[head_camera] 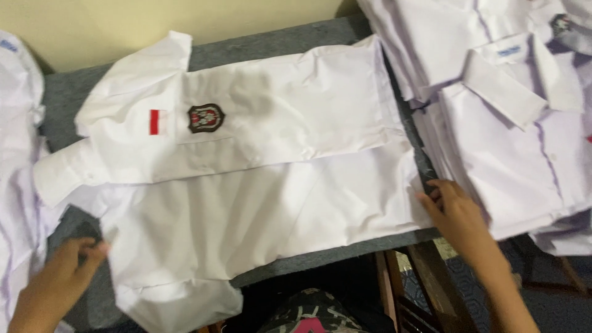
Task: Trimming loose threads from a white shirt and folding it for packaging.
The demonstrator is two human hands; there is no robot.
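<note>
Across the grey bench (345, 243), seen from the head camera, a white short-sleeved shirt (246, 185) lies flat, its long axis running left to right: collar and shoulders to the left, hem to the right. A small red-and-white patch (158, 122) and a dark badge (206, 118) sit on its far half. The left hand (58, 280) is at the near-left end, fingers (92, 250) pinching the cloth by the near sleeve. The right hand (453, 213) is at the hem end, fingers (435, 194) curled on the edge of the fabric, though how firmly they grip is unclear. Each hand thus holds one end of the shirt, with the body of it between them. To the right, touching the bench edge, a stack of folded white shirts (512, 123) rises. More white cloth (15, 154) lies at the far left. A pale yellow wall (185, 18) stands behind the bench.
</note>
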